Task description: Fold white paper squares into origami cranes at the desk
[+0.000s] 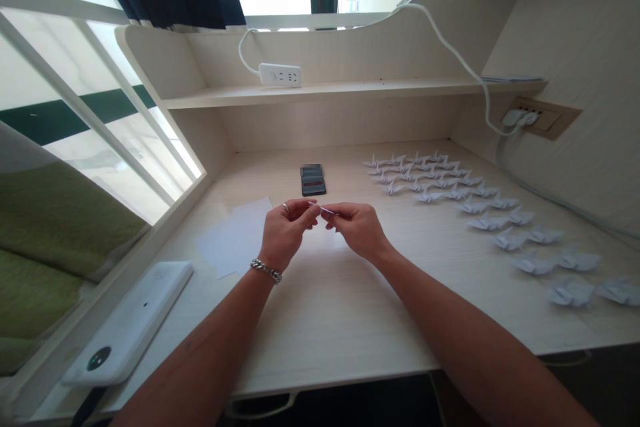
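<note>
Between my two hands, above the middle of the desk, is a small piece of folded white paper (326,210), seen nearly edge-on. My left hand (287,227) pinches one end between thumb and fingers; a ring and a chain bracelet are on this side. My right hand (359,227) pinches the other end. Most of the paper is hidden by the fingers, so its exact fold cannot be made out. Flat white paper sheets (235,237) lie to the left of my left hand. Several rows of folded paper cranes (450,193) stand on the desk to the right.
A dark phone-like device (313,181) lies just beyond my hands. At the left edge rests a white power bank (135,327) with a dark cable. A power strip (281,75) sits on the shelf (340,89); a white cable runs to the wall socket (545,118) at right.
</note>
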